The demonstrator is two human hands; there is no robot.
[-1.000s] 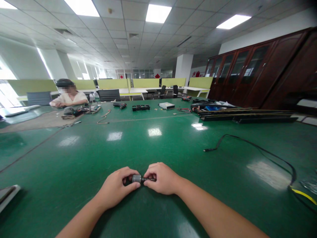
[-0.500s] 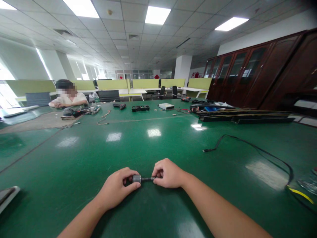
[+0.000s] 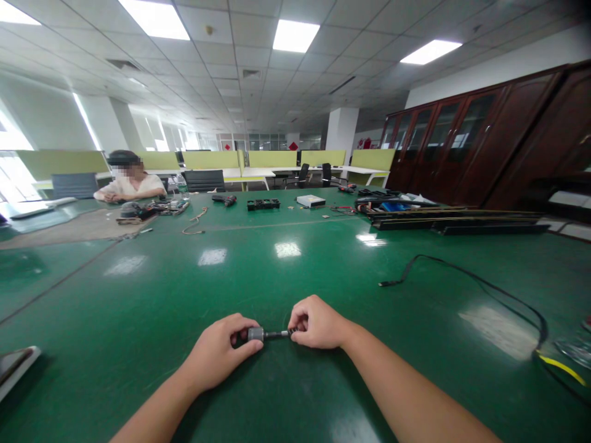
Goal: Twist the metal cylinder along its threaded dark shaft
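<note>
My left hand (image 3: 226, 347) is closed around a grey metal cylinder (image 3: 255, 333), thumb and fingers on its sides. A thin dark shaft (image 3: 273, 335) sticks out of the cylinder to the right, with a lighter tip. At that tip my right hand (image 3: 318, 323) pinches a small dark ridged part (image 3: 292, 331), which its fingers partly cover. The exact kind of either piece is too small to make out. Both hands are low over the green table (image 3: 231, 283), near its front.
A black cable (image 3: 489, 280) with a yellow section curves at the right. A tablet-like object (image 3: 18, 369) lies at the left edge. Toward the back are a drill (image 3: 225, 199), a white box (image 3: 310, 201), black rails (image 3: 462, 224) and a seated person (image 3: 132, 181).
My right hand has moved slightly to the right, so more of the shaft's lighter tip and the ridged part show. My left hand keeps its grip. The view has tilted up slightly.
</note>
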